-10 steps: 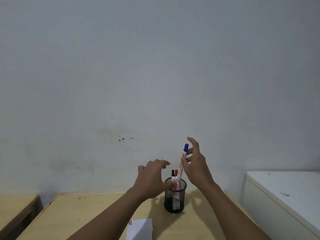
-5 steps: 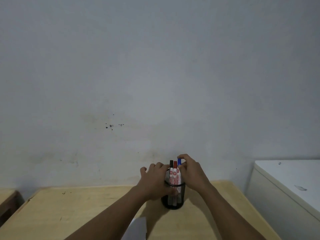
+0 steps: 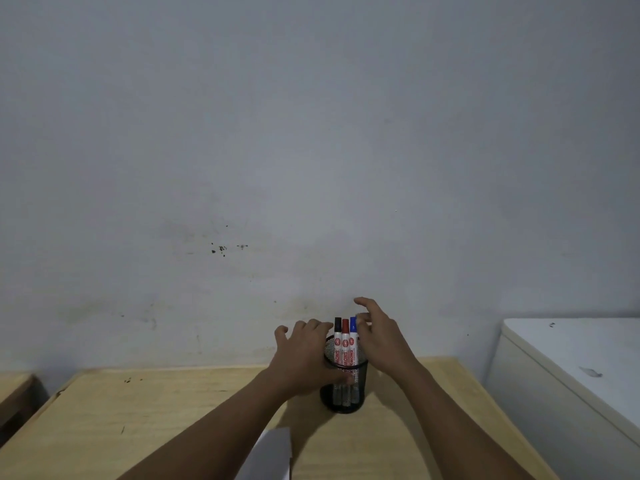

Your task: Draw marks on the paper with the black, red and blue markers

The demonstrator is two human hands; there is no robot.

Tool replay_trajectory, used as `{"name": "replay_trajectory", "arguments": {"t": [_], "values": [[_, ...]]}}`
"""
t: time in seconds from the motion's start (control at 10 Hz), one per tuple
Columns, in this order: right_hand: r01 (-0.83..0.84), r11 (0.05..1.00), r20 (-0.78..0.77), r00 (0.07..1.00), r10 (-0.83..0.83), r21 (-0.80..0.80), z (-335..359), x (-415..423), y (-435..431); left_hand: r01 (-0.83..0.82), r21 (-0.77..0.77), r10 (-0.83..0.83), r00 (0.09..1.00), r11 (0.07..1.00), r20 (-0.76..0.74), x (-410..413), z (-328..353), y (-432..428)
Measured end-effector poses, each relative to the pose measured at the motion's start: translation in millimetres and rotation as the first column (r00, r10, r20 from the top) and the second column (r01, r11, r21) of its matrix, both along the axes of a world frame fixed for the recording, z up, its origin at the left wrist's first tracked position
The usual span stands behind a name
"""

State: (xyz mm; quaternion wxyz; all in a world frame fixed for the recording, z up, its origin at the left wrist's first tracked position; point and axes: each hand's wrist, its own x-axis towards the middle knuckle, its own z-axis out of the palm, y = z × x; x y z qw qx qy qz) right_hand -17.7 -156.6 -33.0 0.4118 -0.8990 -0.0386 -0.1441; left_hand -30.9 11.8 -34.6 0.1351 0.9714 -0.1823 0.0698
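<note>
Mesh cup [image 3: 344,382] gripped by left hand [image 3: 304,358], right hand [image 3: 381,337] spread

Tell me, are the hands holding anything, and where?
The left hand grips the black mesh cup by its side. The right hand is open, holding nothing.

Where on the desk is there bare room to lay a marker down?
Left half of the desk, between its left edge and the left forearm, is bare. So is the strip right of the cup. Crowded: around the cup, both hands; paper near front.
</note>
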Motion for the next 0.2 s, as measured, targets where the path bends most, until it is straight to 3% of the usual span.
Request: {"name": "replay_trajectory", "arguments": {"t": [0.2], "values": [[0.015,0.999,0.036,0.999,-0.014,-0.03,27,-27,13,-0.046,-0.022,0.049,0.99,0.999,0.134,-26,33,23]]}}
